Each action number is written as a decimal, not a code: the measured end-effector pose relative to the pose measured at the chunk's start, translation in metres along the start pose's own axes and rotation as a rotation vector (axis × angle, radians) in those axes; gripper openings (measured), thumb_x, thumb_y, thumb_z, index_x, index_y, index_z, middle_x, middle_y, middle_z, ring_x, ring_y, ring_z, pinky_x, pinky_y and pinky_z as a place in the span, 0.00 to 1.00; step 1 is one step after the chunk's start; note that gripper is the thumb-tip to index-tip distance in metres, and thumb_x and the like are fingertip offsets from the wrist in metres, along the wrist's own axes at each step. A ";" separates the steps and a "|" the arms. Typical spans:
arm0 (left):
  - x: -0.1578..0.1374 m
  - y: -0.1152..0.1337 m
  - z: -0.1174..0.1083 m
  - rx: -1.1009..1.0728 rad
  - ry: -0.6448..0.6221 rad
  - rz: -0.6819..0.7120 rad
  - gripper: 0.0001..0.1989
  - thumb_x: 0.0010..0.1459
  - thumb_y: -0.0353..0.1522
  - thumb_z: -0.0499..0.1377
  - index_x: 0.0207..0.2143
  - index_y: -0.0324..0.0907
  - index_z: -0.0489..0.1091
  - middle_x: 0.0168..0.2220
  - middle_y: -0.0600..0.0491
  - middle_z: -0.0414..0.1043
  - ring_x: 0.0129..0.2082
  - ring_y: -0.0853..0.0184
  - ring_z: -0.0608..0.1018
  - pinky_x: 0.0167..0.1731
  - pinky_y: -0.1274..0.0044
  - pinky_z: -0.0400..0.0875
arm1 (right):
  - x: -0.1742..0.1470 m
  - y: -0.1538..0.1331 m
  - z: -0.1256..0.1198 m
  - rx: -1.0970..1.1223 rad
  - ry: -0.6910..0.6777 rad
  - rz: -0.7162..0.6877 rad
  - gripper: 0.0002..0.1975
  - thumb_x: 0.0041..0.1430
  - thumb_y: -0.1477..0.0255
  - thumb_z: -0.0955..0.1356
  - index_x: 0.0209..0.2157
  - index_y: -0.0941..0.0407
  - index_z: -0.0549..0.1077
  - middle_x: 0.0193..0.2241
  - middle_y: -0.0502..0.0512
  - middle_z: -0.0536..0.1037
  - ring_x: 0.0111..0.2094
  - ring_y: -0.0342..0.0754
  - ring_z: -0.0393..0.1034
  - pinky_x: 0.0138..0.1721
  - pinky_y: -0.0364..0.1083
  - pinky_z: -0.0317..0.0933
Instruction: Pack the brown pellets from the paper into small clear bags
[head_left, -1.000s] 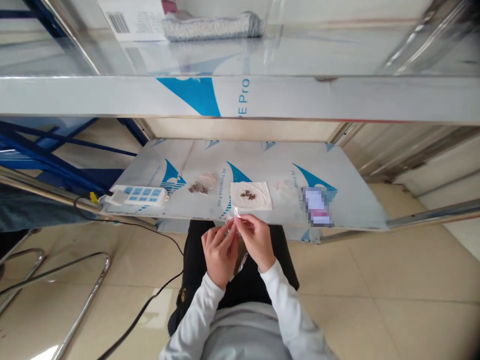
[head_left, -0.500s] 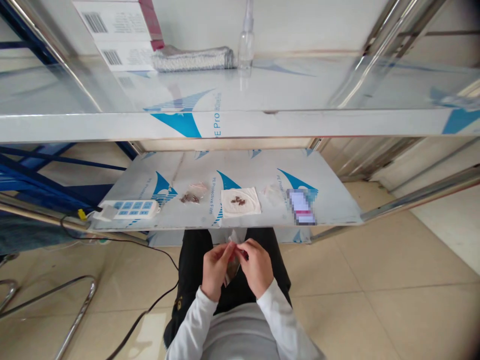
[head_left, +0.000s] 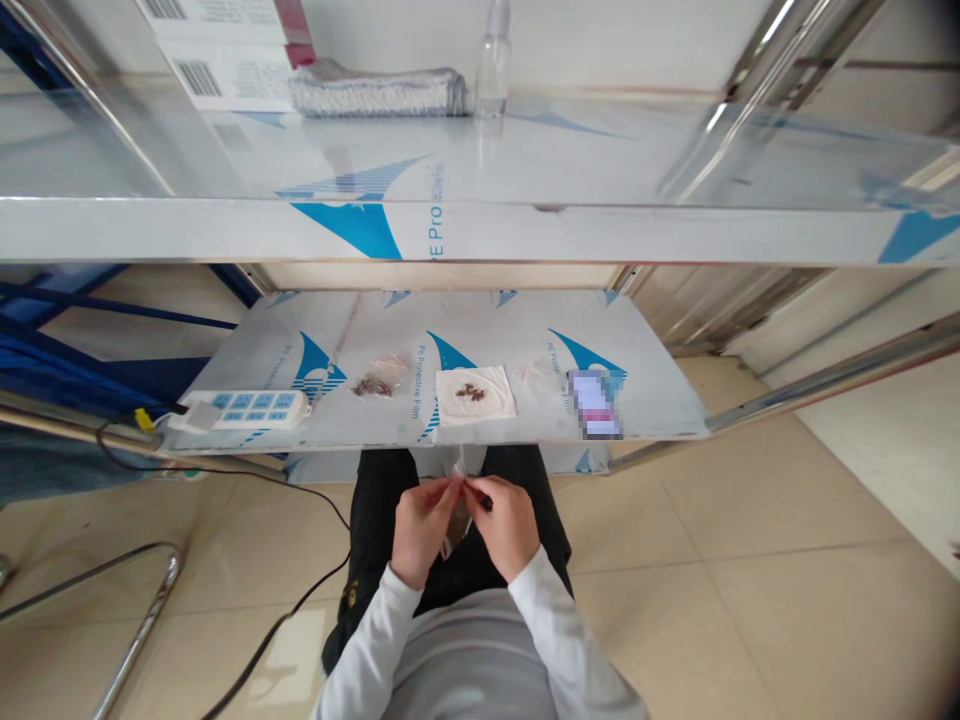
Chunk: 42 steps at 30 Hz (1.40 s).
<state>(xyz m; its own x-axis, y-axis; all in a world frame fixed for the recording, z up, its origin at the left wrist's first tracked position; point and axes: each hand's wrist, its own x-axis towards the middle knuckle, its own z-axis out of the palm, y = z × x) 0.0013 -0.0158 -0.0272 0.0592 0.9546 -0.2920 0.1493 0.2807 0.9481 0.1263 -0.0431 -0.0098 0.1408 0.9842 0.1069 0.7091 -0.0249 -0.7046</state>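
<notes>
Above my lap, my left hand [head_left: 421,528] and my right hand [head_left: 504,520] pinch a small clear plastic bag [head_left: 456,530] between thumbs and fingertips. The bag's lower part hangs between my hands, looking brownish; what lies inside is unclear. Its top end pokes up beyond my fingers. On the low shelf in front, a folded white cloth [head_left: 492,404] carries several small dark brown pieces [head_left: 470,391]. To its left lies another clear plastic bag [head_left: 385,376] with brown pieces in it. A crumpled clear bag [head_left: 533,377] rests to the cloth's right.
A blurred-out phone [head_left: 595,404] lies at the low shelf's [head_left: 652,390] right. A power strip [head_left: 255,408] sits at its left, near a black cable [head_left: 300,605]. The upper shelf [head_left: 525,165] holds boxes [head_left: 232,85], a folded grey towel [head_left: 382,92] and a spray bottle [head_left: 493,75].
My fingertips have shifted slightly on the bag and come closer together. The whole view has moved a little, so the shelves appear slightly higher and further left.
</notes>
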 end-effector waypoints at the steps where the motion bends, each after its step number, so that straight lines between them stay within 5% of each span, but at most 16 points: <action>1: -0.001 0.002 0.001 0.057 0.007 0.026 0.18 0.47 0.45 0.63 0.33 0.40 0.80 0.30 0.49 0.81 0.34 0.57 0.81 0.32 0.75 0.74 | 0.001 0.000 -0.001 -0.033 -0.008 -0.002 0.09 0.59 0.75 0.66 0.32 0.52 0.79 0.29 0.53 0.81 0.29 0.47 0.76 0.31 0.41 0.63; 7: -0.009 0.015 0.010 0.385 0.030 0.065 0.14 0.57 0.40 0.56 0.34 0.44 0.80 0.32 0.52 0.81 0.34 0.61 0.82 0.32 0.78 0.70 | -0.002 0.000 -0.001 -0.298 -0.040 0.002 0.08 0.60 0.74 0.66 0.30 0.52 0.78 0.26 0.53 0.81 0.26 0.47 0.75 0.25 0.43 0.55; 12: -0.012 0.019 0.012 0.752 0.070 -0.011 0.10 0.54 0.36 0.57 0.28 0.45 0.78 0.29 0.50 0.80 0.32 0.60 0.81 0.30 0.77 0.64 | -0.006 0.013 0.000 -0.398 0.069 0.021 0.08 0.57 0.76 0.66 0.26 0.53 0.75 0.23 0.52 0.79 0.23 0.46 0.73 0.23 0.43 0.51; 18: -0.015 0.028 0.014 0.967 0.144 0.088 0.06 0.56 0.35 0.56 0.29 0.44 0.69 0.29 0.51 0.77 0.28 0.62 0.78 0.23 0.78 0.54 | -0.006 0.011 -0.006 -0.256 0.152 0.003 0.06 0.54 0.76 0.67 0.25 0.54 0.73 0.24 0.52 0.78 0.25 0.46 0.73 0.27 0.42 0.56; 24: -0.013 0.048 0.006 1.065 -0.049 0.197 0.06 0.61 0.31 0.49 0.33 0.42 0.65 0.31 0.49 0.75 0.27 0.63 0.77 0.22 0.77 0.54 | -0.007 0.011 -0.027 -0.032 0.116 -0.086 0.04 0.58 0.70 0.67 0.32 0.54 0.74 0.29 0.55 0.78 0.33 0.50 0.73 0.37 0.47 0.64; 27: -0.010 0.053 0.001 0.918 -0.156 0.294 0.05 0.58 0.29 0.51 0.30 0.43 0.63 0.27 0.52 0.73 0.25 0.67 0.76 0.25 0.79 0.59 | -0.002 0.023 -0.038 0.186 -0.016 -0.231 0.39 0.45 0.57 0.75 0.56 0.55 0.63 0.53 0.63 0.72 0.53 0.58 0.67 0.53 0.54 0.62; 29: -0.008 0.055 -0.001 0.780 -0.201 0.311 0.05 0.57 0.28 0.51 0.28 0.44 0.61 0.24 0.54 0.71 0.24 0.69 0.75 0.26 0.79 0.61 | 0.003 0.030 -0.040 0.229 -0.123 -0.286 0.56 0.37 0.56 0.78 0.64 0.55 0.51 0.61 0.65 0.62 0.62 0.60 0.57 0.59 0.57 0.56; 35: -0.001 0.065 -0.004 0.570 -0.280 0.255 0.05 0.58 0.32 0.51 0.28 0.45 0.60 0.22 0.57 0.70 0.22 0.70 0.73 0.25 0.80 0.62 | 0.017 0.035 -0.024 0.374 -0.179 -0.278 0.33 0.44 0.72 0.74 0.53 0.53 0.64 0.51 0.59 0.73 0.52 0.53 0.68 0.54 0.51 0.61; 42: -0.008 0.088 -0.005 1.078 -0.152 0.273 0.04 0.60 0.31 0.51 0.33 0.43 0.65 0.30 0.53 0.76 0.29 0.64 0.78 0.26 0.77 0.60 | 0.021 0.031 -0.016 0.530 -0.112 -0.250 0.27 0.43 0.79 0.69 0.48 0.54 0.68 0.42 0.54 0.75 0.43 0.50 0.71 0.47 0.48 0.64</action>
<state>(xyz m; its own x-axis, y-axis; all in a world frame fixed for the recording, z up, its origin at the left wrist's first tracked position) 0.0090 0.0016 0.0590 0.3295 0.9282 -0.1731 0.8848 -0.2396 0.3996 0.1623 -0.0261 -0.0177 -0.0802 0.9623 0.2598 0.2657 0.2718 -0.9249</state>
